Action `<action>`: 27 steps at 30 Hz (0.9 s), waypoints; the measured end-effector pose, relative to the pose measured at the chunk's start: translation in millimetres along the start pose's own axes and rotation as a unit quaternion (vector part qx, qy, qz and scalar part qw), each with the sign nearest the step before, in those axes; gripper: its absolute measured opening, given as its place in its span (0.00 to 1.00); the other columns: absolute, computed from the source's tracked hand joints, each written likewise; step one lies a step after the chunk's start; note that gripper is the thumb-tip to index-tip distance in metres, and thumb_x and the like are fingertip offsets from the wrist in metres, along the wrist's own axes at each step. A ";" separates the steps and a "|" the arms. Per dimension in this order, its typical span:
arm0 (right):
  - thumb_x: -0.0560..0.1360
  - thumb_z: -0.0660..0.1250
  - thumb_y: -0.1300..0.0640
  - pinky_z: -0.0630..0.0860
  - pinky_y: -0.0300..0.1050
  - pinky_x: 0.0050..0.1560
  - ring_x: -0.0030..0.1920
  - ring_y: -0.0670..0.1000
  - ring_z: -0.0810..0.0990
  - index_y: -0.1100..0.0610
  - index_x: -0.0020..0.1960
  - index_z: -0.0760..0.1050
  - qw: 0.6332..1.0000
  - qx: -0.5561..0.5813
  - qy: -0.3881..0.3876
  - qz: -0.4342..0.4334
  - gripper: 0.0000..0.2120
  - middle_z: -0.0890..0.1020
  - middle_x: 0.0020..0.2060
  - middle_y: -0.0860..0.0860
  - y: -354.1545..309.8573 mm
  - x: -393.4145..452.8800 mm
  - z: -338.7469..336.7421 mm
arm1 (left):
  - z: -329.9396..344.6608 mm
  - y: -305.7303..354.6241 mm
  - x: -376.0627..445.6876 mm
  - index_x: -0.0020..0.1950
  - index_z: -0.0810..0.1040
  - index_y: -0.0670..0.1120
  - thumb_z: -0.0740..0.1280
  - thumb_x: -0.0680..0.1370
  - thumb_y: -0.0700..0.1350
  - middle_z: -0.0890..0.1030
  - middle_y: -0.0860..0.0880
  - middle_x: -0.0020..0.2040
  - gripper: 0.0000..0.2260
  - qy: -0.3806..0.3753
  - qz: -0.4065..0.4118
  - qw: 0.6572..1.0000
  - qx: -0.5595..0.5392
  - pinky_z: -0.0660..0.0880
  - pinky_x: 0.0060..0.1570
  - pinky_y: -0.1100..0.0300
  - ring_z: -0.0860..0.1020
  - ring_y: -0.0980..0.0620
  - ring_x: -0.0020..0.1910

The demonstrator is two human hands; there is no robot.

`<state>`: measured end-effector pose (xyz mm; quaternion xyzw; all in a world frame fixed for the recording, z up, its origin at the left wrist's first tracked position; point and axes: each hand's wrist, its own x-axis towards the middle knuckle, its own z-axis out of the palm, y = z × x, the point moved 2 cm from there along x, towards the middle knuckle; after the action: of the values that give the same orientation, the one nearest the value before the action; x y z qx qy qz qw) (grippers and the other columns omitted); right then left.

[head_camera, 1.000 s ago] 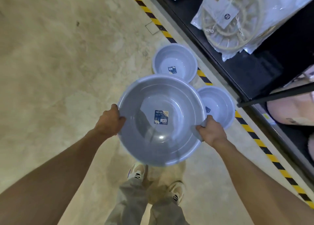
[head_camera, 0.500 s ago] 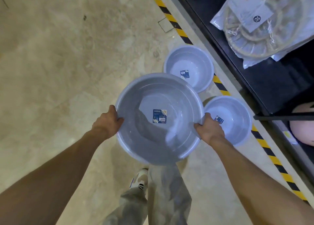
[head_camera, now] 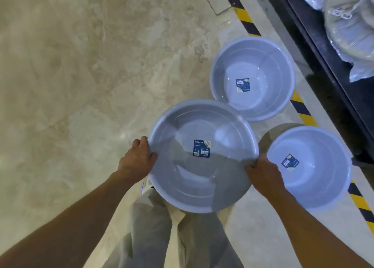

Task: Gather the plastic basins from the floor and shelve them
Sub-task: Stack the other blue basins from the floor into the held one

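A mottled beige stone floor (head_camera: 85,81) carries two pale blue plastic basins, both upright and open to the ceiling; the farther basin (head_camera: 253,77) sits partly on a yellow-and-black hazard stripe (head_camera: 242,16); the nearer basin (head_camera: 309,166) sits close by, also against the stripe; a black shelf (head_camera: 323,51) holds plastic-wrapped goods (head_camera: 350,31).

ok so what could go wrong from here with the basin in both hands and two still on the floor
The held basin hides the floor ahead of the feet, so stepping on the near floor basin or far basin seems possible. The left hand and right hand grip only its rim, so it may slip.
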<state>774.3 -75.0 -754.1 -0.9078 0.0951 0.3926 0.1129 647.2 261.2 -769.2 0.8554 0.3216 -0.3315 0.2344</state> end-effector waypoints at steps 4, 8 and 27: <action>0.76 0.65 0.57 0.68 0.48 0.38 0.34 0.56 0.71 0.63 0.61 0.70 1.000 -0.026 -0.013 -0.002 0.17 0.67 0.32 0.47 -7.4 23.0 30.7 | 21.3 -15.4 28.4 0.63 0.67 0.44 0.62 0.82 0.53 0.75 0.40 0.59 0.16 0.014 0.019 1.000 0.014 0.69 0.42 0.48 0.79 0.33 0.50; 0.76 0.66 0.58 0.65 0.44 0.32 0.30 0.50 0.69 0.66 0.60 0.70 0.999 -0.034 0.000 -0.012 0.16 0.67 0.31 0.46 -11.3 43.5 56.2 | 38.0 -24.4 53.6 0.64 0.66 0.45 0.60 0.83 0.54 0.76 0.41 0.60 0.16 0.019 0.006 0.999 0.029 0.69 0.41 0.48 0.80 0.33 0.50; 0.80 0.62 0.49 0.79 0.56 0.48 0.45 0.62 0.79 0.60 0.59 0.68 0.997 -0.045 -0.050 0.037 0.15 0.79 0.46 0.58 -23.8 82.4 86.4 | 66.7 -42.3 111.3 0.52 0.62 0.45 0.64 0.82 0.51 0.72 0.48 0.37 0.13 -0.037 -0.040 0.997 -0.060 0.67 0.29 0.55 0.73 0.47 0.33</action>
<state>776.3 -35.0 -869.0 -0.8872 0.1055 0.4450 0.0614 653.4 293.1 -901.7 0.8135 0.3660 -0.3519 0.2836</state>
